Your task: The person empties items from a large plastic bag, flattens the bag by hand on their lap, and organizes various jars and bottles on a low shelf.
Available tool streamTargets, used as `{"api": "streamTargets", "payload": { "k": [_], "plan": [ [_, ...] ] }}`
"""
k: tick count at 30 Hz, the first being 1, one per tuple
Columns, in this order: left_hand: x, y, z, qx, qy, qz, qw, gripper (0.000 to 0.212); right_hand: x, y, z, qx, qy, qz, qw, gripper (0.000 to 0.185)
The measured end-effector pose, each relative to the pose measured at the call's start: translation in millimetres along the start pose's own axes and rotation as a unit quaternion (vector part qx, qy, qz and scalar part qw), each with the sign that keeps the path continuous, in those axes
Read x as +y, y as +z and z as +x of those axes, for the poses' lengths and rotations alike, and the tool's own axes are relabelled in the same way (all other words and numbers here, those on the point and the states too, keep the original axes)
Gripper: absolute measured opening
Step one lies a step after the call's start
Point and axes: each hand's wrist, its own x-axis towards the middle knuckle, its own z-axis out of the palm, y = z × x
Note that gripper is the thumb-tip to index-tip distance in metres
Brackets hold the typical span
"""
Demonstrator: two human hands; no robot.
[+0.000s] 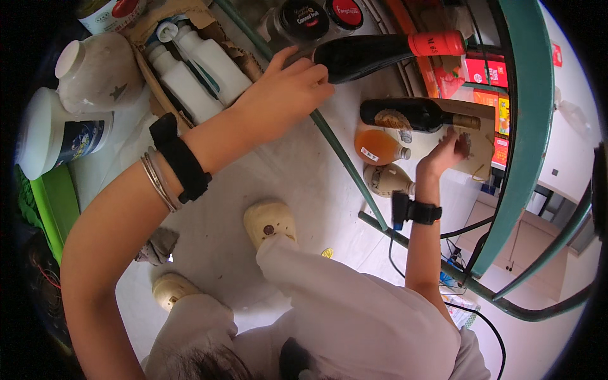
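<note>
My left hand (297,92) has its fingers curled around the lower end of a dark wine bottle (365,59) with a red foil neck. That bottle points to the right, near two jars, one with a black lid (304,19) and one with a red lid (345,13). My right hand (446,149), slightly blurred, has its fingers apart close to the neck of a second dark wine bottle (403,114); contact cannot be told. Beside that bottle stand an orange-coloured bottle (377,147) and a beige ceramic bottle (384,179).
A torn cardboard box (156,92) holds white plastic bottles (216,61). Left of it are a plastic-wrapped jar (102,71) and a white tub (45,133). A green metal frame (527,118) with a slanting bar (339,147) crosses the space. A cable (496,327) runs lower right.
</note>
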Motion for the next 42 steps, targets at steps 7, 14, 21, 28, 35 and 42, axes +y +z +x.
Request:
{"api": "streamTargets", "payload": {
  "k": [7,14,21,28,35,42],
  "plan": [
    [2.0,1.4,-3.0,0.015,-0.011,-0.011,1.000,0.027,13.3,19.0,19.2,-0.130,-0.016,0.051,0.990,0.042],
    [-6.9,-3.0,8.6,0.050,-0.051,-0.064,0.995,0.035,22.0,15.9,23.9,-0.163,-0.026,0.117,0.979,0.035],
    [-1.6,10.4,39.1,0.109,-0.092,-0.117,0.983,0.062,-6.3,31.7,4.6,-0.185,-0.070,0.130,0.972,0.036],
    [-10.9,25.7,44.6,0.115,-0.102,0.007,0.988,0.069,-22.5,53.0,-5.3,-0.167,-0.081,0.128,0.974,0.036],
    [-45.7,28.9,19.1,0.069,-0.113,0.047,0.990,0.066,-31.2,70.3,-5.5,-0.166,-0.063,0.131,0.975,0.036],
    [-47.5,25.4,22.5,0.062,-0.096,0.027,0.993,0.067,-47.2,93.9,-11.2,-0.202,-0.023,0.226,0.953,0.032]
  ]
}}
